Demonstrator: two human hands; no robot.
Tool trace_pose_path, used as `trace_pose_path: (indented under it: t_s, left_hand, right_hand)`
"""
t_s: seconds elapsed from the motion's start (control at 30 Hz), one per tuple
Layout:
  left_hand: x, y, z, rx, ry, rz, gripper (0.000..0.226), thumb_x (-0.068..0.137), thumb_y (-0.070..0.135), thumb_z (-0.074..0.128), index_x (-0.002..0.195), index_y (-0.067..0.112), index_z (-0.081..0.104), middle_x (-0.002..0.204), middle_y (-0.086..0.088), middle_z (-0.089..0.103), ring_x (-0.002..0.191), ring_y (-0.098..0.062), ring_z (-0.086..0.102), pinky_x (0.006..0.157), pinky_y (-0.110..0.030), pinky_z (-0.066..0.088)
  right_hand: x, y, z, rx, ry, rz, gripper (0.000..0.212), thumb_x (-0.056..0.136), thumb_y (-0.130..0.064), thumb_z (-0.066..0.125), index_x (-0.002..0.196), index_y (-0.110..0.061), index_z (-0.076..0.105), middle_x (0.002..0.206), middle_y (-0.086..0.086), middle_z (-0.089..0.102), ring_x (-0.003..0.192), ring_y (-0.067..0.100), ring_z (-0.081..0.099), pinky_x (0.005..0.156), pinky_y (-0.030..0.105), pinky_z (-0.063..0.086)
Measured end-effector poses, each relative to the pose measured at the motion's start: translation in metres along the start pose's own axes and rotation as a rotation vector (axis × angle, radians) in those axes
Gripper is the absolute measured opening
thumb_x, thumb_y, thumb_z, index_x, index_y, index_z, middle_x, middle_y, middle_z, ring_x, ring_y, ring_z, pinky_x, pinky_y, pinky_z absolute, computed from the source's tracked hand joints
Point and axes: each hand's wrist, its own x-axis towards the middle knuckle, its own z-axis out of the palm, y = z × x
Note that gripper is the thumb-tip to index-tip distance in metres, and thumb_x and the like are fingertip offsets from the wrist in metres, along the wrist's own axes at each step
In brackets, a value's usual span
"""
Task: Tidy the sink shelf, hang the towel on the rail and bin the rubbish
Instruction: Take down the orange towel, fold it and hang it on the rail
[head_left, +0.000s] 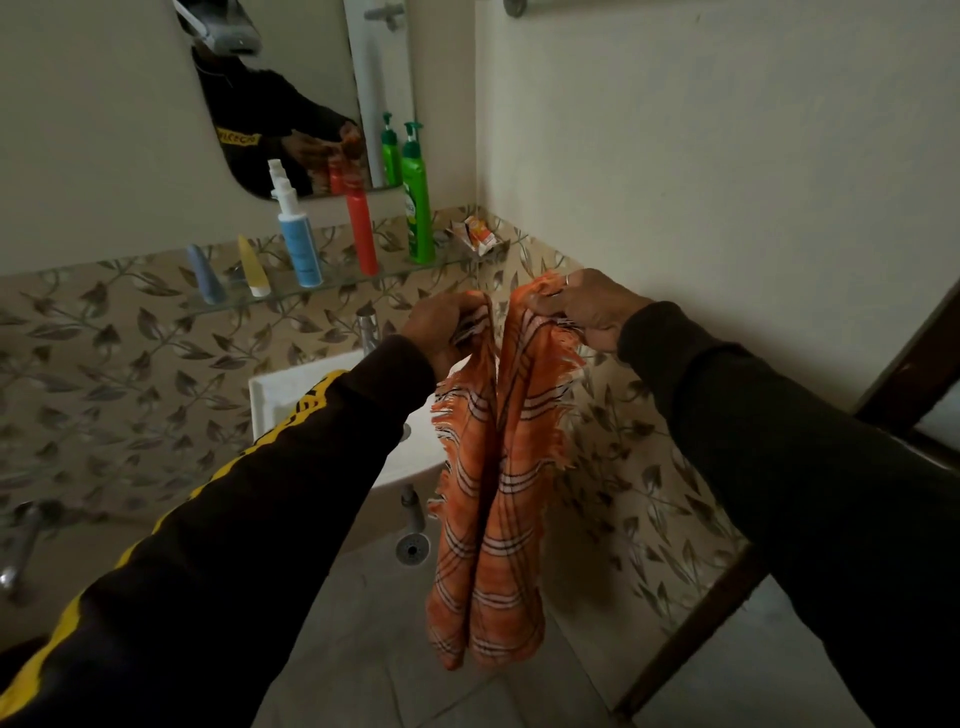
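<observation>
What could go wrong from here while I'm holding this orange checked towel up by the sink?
The orange checked towel is only pinched at its top corners by the left hand and right hand, so it might slip to the floor. Swinging it up could brush the tall green pump bottle or the crumpled orange wrapper off the glass shelf.

Shelf (332, 283) crowded: two tubes, blue bottle (298, 239), red bottle (362, 228), green bottle (418, 208) close together. Gap right of green bottle, then wrapper (475, 235) at shelf's right end.
</observation>
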Motion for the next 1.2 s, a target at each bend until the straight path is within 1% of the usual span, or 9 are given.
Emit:
trace_pose_path:
  t_s: [0.07,0.13,0.27,0.57,0.73,0.8,0.9,1.03,1.2]
  left_hand:
    - [0.001,0.000,-0.001,0.022,0.026,0.006,0.008,0.095,0.012,0.054,0.096,0.009,0.061,0.076,-0.004,0.056,0.063,-0.014,0.052,0.060,-0.024,0.045]
    - [0.004,-0.002,-0.001,0.014,0.044,0.010,0.012,0.091,0.011,0.061,0.102,0.007,0.062,0.084,-0.007,0.060,0.072,-0.017,0.058,0.066,-0.027,0.051]
    - [0.007,-0.004,0.004,-0.004,0.085,0.033,0.005,0.084,0.005,0.071,0.083,0.008,0.067,0.071,-0.004,0.071,0.065,-0.016,0.067,0.063,-0.027,0.060]
    - [0.014,-0.004,0.009,0.003,0.097,0.013,0.011,0.087,0.007,0.069,0.097,0.004,0.066,0.083,-0.009,0.069,0.064,-0.016,0.068,0.056,-0.027,0.060]
    - [0.016,-0.005,0.014,0.027,0.127,-0.001,0.005,0.085,0.010,0.069,0.080,0.010,0.067,0.077,-0.008,0.068,0.061,-0.017,0.066,0.050,-0.023,0.056]
    - [0.018,-0.006,0.016,0.005,0.130,-0.013,0.007,0.086,0.009,0.067,0.079,0.009,0.066,0.078,-0.010,0.067,0.061,-0.018,0.065,0.052,-0.025,0.057]
    - [0.019,-0.004,0.017,0.003,0.128,-0.025,0.004,0.085,0.006,0.066,0.081,0.006,0.066,0.086,-0.014,0.067,0.070,-0.022,0.066,0.068,-0.032,0.060]
    - [0.017,-0.001,0.022,-0.021,0.072,-0.042,0.007,0.089,0.004,0.060,0.082,0.004,0.064,0.078,-0.011,0.063,0.053,-0.014,0.059,0.061,-0.026,0.055]
    - [0.013,-0.002,0.019,0.041,-0.012,-0.026,0.009,0.087,0.014,0.065,0.095,0.011,0.066,0.097,-0.008,0.062,0.080,-0.019,0.063,0.077,-0.031,0.058]
  right_hand:
    - [0.000,0.000,0.002,-0.020,-0.002,-0.022,0.037,0.094,0.000,0.065,0.128,0.012,0.057,0.123,0.029,0.066,0.096,0.031,0.069,0.097,0.047,0.056]
    - [0.002,-0.002,0.005,-0.046,0.008,-0.044,0.038,0.092,-0.001,0.067,0.127,0.011,0.057,0.122,0.028,0.067,0.098,0.033,0.070,0.095,0.045,0.057]
    - [0.004,-0.004,0.011,-0.111,0.037,-0.088,0.039,0.090,-0.002,0.070,0.125,0.011,0.058,0.119,0.028,0.067,0.110,0.041,0.067,0.098,0.050,0.055]
    - [0.011,-0.005,0.017,-0.390,0.100,-0.191,0.032,0.089,-0.014,0.073,0.112,0.007,0.068,0.113,0.024,0.070,0.108,0.037,0.067,0.099,0.054,0.052]
    - [0.013,0.000,0.019,-0.466,0.072,-0.219,0.026,0.091,-0.016,0.071,0.107,0.004,0.070,0.106,0.020,0.073,0.099,0.033,0.071,0.091,0.043,0.059]
    - [0.014,0.000,0.020,-0.473,0.065,-0.224,0.026,0.091,-0.015,0.070,0.106,0.006,0.071,0.105,0.020,0.074,0.099,0.033,0.072,0.091,0.043,0.060]
    - [0.012,-0.001,0.020,-0.508,0.047,-0.229,0.027,0.088,-0.013,0.073,0.106,0.006,0.072,0.105,0.021,0.074,0.100,0.034,0.072,0.095,0.050,0.056]
    - [0.008,0.001,0.020,-0.591,0.060,-0.285,0.033,0.073,-0.014,0.086,0.100,0.003,0.075,0.097,0.019,0.075,0.093,0.033,0.072,0.090,0.049,0.058]
    - [0.019,0.006,0.023,-0.679,0.209,-0.310,0.016,0.090,-0.006,0.067,0.103,-0.003,0.075,0.098,0.014,0.075,0.093,0.027,0.070,0.089,0.045,0.059]
